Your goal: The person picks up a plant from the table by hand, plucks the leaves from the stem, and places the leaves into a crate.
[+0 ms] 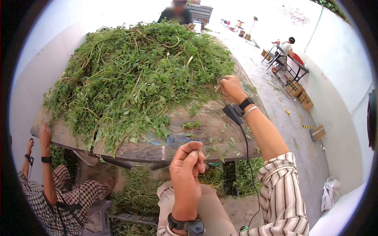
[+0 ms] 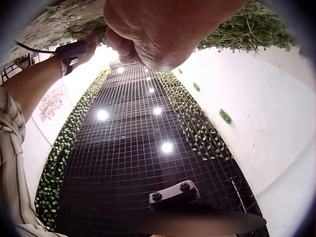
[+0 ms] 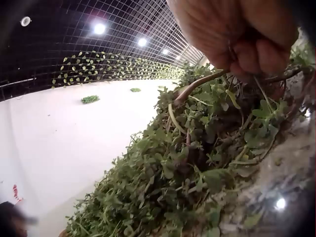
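Note:
A large heap of leafy green stems (image 1: 145, 74) covers most of the wooden table (image 1: 212, 114). At the heap's right edge my right hand (image 1: 232, 87) has its fingers curled. In the right wrist view a thick brownish stem (image 3: 200, 85) runs into the curled fingers of that hand (image 3: 242, 39), which grips it close over the leaves. My left hand (image 1: 186, 161) is held up in front of the table's near edge, fingers bent in and thumb against them. Nothing shows between its fingers; in the left wrist view the hand (image 2: 168, 29) hides its own fingertips.
Loose leaves (image 1: 214, 145) lie along the table's near edge. A person in checked clothes (image 1: 67, 192) sits at the left; another (image 1: 177, 15) is behind the heap. Crates of greens (image 1: 136, 196) stand under the table. A black cable (image 1: 248, 157) hangs from my right wrist.

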Tool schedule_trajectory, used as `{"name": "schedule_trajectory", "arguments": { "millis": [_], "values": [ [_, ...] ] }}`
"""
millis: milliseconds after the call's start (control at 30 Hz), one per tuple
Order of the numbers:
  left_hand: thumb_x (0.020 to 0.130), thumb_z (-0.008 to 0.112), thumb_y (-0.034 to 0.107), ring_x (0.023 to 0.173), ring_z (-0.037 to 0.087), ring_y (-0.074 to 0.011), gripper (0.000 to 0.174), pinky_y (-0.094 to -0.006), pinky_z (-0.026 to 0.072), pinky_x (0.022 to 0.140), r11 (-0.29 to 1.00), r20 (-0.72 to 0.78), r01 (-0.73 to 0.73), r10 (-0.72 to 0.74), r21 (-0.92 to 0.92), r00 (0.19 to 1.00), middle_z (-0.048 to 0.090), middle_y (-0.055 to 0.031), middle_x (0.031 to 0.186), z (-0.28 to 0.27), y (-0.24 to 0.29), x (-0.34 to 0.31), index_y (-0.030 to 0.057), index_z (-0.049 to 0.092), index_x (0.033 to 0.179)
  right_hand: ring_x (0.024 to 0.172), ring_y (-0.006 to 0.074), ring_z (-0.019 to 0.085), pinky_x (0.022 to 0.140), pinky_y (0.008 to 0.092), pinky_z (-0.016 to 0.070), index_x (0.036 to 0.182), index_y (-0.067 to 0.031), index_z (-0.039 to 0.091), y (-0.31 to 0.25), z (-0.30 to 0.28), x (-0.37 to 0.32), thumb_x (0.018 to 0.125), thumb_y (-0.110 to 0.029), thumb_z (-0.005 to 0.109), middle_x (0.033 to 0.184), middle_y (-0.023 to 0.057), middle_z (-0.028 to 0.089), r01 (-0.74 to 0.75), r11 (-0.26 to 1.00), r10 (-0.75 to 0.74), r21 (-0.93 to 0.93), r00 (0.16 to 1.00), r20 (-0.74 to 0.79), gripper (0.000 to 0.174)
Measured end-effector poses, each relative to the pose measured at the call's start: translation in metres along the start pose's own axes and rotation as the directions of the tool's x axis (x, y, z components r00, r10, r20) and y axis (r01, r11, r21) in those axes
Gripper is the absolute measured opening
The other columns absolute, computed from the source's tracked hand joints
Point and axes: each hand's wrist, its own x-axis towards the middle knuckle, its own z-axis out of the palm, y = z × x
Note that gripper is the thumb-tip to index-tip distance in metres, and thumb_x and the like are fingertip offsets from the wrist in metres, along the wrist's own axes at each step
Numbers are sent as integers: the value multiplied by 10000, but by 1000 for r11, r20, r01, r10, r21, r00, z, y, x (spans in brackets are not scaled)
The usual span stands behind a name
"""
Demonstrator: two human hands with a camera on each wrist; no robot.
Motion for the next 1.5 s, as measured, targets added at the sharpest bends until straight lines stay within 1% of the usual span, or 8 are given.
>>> {"name": "schedule_trajectory", "arguments": {
  "millis": [67,167,367,533,867,1100,1233,1500],
  "values": [
    [872,504,39,603,483,-70,193,-186,412,539,1000,14,-17,17,-8,1000,555,-57,774,0,0,0,-39,544,1044,515,198,501,511,351,408,693,69,574,-16,-10,-26,721,-80,513,589,108,561,2,983,0,-181,1000,15,164],
    [871,510,43,607,489,-73,196,-184,412,538,999,22,-25,26,-21,999,559,-55,777,0,-2,0,-36,545,1047,515,178,499,506,339,402,704,70,578,-15,-29,-53,729,-97,515,569,95,540,115,935,-92,-335,992,83,181],
    [870,513,44,603,484,-80,201,-191,411,536,1000,46,-11,13,-27,999,561,-54,780,1,-7,0,-33,547,1053,513,112,454,483,291,367,709,60,579,-35,-54,-119,758,-103,519,554,49,496,-17,968,28,-249,999,41,181],
    [868,516,46,600,481,-79,200,-194,409,535,999,44,-25,26,-20,999,559,-47,771,3,-10,2,-31,549,1050,519,69,445,486,245,366,889,50,600,-51,-57,-161,828,-80,493,606,12,520,-159,984,165,-76,982,86,179],
    [870,514,45,600,486,-73,189,-195,408,532,1000,64,-19,20,-14,998,557,-39,755,4,-15,3,-28,555,1040,460,82,465,416,244,384,1303,-51,400,-62,-82,-206,872,-117,507,802,73,603,-163,965,196,-207,969,151,449],
    [874,508,47,604,493,-74,186,-192,419,537,1000,70,-13,13,-5,997,561,-42,764,6,-18,2,-21,556,1040,501,68,482,440,218,393,1191,-29,505,-74,-107,-192,864,-105,537,872,42,588,50,974,-52,-220,999,-5,338],
    [874,509,42,597,490,-76,179,-189,418,528,1000,71,-19,20,-23,997,561,-47,774,8,-19,4,-15,558,1036,554,83,512,494,242,426,1139,-14,543,-65,-116,-180,829,-110,558,906,42,576,-64,936,96,-345,992,76,324],
    [874,508,28,581,499,-79,175,-195,432,517,999,51,-21,23,-46,998,570,-57,775,6,-21,4,-32,551,1032,891,338,534,798,394,445,1052,-49,612,-30,-94,-152,729,-96,601,1001,180,525,307,725,-84,-617,928,362,326]
  ]
}}
